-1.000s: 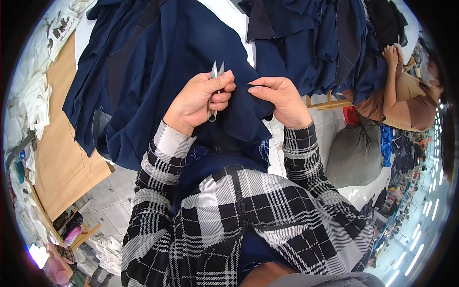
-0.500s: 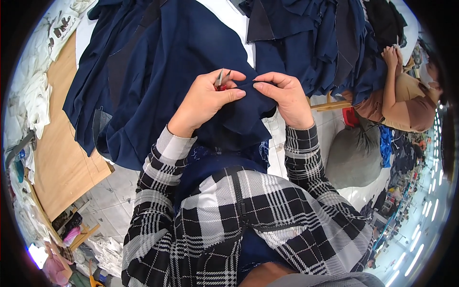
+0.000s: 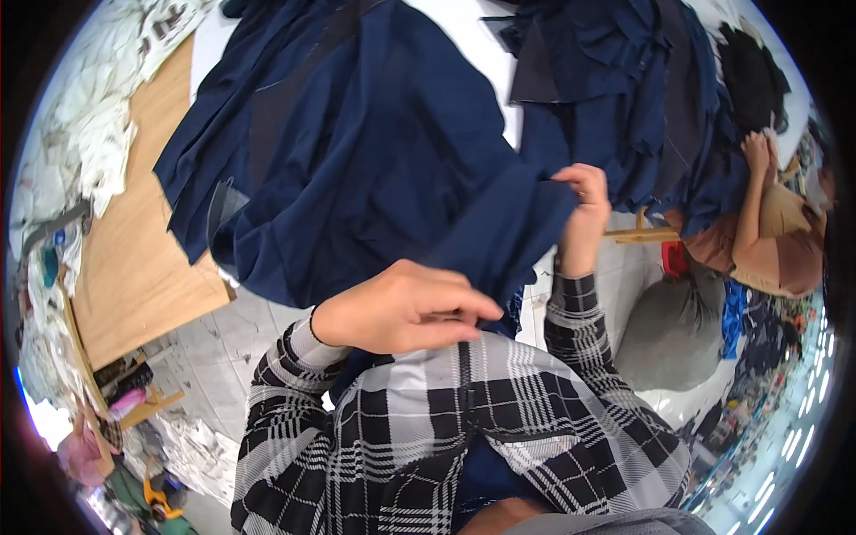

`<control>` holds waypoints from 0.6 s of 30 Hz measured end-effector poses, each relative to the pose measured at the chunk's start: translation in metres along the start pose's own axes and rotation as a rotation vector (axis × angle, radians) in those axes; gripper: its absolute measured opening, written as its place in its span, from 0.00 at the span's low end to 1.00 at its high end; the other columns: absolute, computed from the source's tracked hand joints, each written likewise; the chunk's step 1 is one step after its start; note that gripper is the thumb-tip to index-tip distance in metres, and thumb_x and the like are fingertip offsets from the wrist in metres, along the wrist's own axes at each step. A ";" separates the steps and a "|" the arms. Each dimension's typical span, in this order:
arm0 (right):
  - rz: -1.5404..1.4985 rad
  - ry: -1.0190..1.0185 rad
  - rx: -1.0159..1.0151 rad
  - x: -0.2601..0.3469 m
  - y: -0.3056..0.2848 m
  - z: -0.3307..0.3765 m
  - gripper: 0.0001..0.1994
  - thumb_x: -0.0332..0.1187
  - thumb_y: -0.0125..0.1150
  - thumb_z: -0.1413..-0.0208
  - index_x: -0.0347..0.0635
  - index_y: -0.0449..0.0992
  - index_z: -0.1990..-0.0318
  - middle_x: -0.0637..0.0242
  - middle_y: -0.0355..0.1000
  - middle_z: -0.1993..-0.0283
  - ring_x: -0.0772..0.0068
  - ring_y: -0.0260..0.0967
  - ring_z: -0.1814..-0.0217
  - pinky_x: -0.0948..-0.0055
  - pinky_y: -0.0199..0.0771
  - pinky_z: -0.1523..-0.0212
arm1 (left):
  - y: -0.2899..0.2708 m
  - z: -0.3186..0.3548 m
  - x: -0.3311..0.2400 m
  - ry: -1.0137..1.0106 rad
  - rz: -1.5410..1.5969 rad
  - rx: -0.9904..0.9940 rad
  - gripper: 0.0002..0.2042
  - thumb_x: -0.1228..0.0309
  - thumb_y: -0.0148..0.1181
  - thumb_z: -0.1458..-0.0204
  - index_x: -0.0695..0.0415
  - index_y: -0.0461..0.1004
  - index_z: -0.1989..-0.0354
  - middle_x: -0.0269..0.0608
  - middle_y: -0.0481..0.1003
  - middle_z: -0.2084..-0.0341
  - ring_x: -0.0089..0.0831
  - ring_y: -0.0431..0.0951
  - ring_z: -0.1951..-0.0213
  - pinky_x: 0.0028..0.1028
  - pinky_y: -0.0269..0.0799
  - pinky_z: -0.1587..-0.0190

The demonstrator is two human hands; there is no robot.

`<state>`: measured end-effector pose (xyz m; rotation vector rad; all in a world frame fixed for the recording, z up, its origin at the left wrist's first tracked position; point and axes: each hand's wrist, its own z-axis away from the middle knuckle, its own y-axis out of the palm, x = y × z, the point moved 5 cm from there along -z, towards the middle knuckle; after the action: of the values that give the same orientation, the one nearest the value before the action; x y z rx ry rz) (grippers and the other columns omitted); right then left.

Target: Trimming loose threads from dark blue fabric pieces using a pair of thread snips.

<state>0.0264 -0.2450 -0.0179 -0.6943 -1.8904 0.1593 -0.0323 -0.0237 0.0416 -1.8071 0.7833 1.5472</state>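
Observation:
My right hand (image 3: 587, 214) is closed on the edge of a navy blue cloth piece (image 3: 419, 160), holding it up at the right. From there the cloth falls in folds over the table and down toward my lap. My left hand (image 3: 401, 308) is lower, in front of my waist and near the cloth's lower edge. Its back faces up and its fingers point right, partly bent. The palm is hidden and the fingertips are slightly blurred. The red-handled thread snips, seen in this hand half a second ago, do not show now.
More navy cloth (image 3: 606, 116) is heaped at the back right. A wooden board (image 3: 147, 259) lies at the left, beside piled white cloth (image 3: 98, 160). At the right, a co-worker (image 3: 776, 232) works near a full grey sack (image 3: 673, 334) on the tiled floor.
My hands have moved apart: the right went right and slightly down, pulling the cloth edge along; the left dropped toward my waist. The snips have gone out of sight.

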 end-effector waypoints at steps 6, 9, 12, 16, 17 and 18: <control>-0.401 0.169 0.078 -0.022 -0.013 -0.016 0.07 0.23 0.54 0.54 0.37 0.69 0.65 0.58 0.72 0.56 0.71 0.67 0.54 0.75 0.63 0.48 | -0.091 0.124 0.035 -0.425 -0.752 -1.021 0.19 0.76 0.67 0.63 0.59 0.74 0.58 0.36 0.70 0.60 0.24 0.71 0.76 0.18 0.64 0.73; -0.344 -0.016 0.170 -0.003 -0.004 -0.043 0.09 0.21 0.53 0.54 0.35 0.70 0.63 0.59 0.72 0.57 0.70 0.67 0.53 0.75 0.63 0.47 | -0.109 0.178 0.079 -0.611 -0.962 -0.943 0.15 0.71 0.66 0.60 0.63 0.74 0.63 0.43 0.75 0.69 0.42 0.76 0.69 0.28 0.70 0.66; -0.458 0.028 0.206 -0.004 -0.005 -0.071 0.08 0.21 0.53 0.52 0.33 0.71 0.62 0.60 0.72 0.58 0.70 0.68 0.54 0.76 0.65 0.48 | -0.129 0.186 0.062 -0.608 -0.723 -1.184 0.13 0.71 0.65 0.57 0.66 0.73 0.66 0.38 0.71 0.81 0.25 0.70 0.77 0.23 0.66 0.72; -0.558 0.175 0.013 -0.005 -0.032 -0.089 0.08 0.20 0.49 0.48 0.32 0.73 0.61 0.60 0.72 0.58 0.72 0.69 0.57 0.78 0.68 0.52 | -0.163 0.214 0.049 -0.372 -0.278 -1.537 0.13 0.71 0.64 0.54 0.64 0.72 0.63 0.26 0.65 0.85 0.12 0.59 0.84 0.15 0.50 0.82; -0.596 0.247 0.021 -0.010 -0.035 -0.090 0.10 0.21 0.46 0.45 0.31 0.73 0.59 0.61 0.72 0.59 0.75 0.70 0.58 0.81 0.69 0.54 | -0.168 0.213 0.043 -0.365 -0.276 -1.563 0.13 0.71 0.64 0.54 0.64 0.72 0.63 0.26 0.64 0.86 0.12 0.59 0.85 0.15 0.50 0.83; -0.586 0.217 0.006 -0.013 -0.038 -0.097 0.11 0.21 0.45 0.44 0.31 0.73 0.58 0.62 0.72 0.60 0.77 0.70 0.59 0.83 0.69 0.55 | -0.175 0.211 0.038 -0.357 -0.273 -1.588 0.13 0.71 0.64 0.54 0.65 0.71 0.63 0.26 0.64 0.87 0.12 0.59 0.86 0.15 0.50 0.84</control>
<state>0.1007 -0.3030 0.0294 -0.1245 -1.8024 -0.2739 -0.0221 0.2484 -0.0067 -2.1957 -1.2093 2.3698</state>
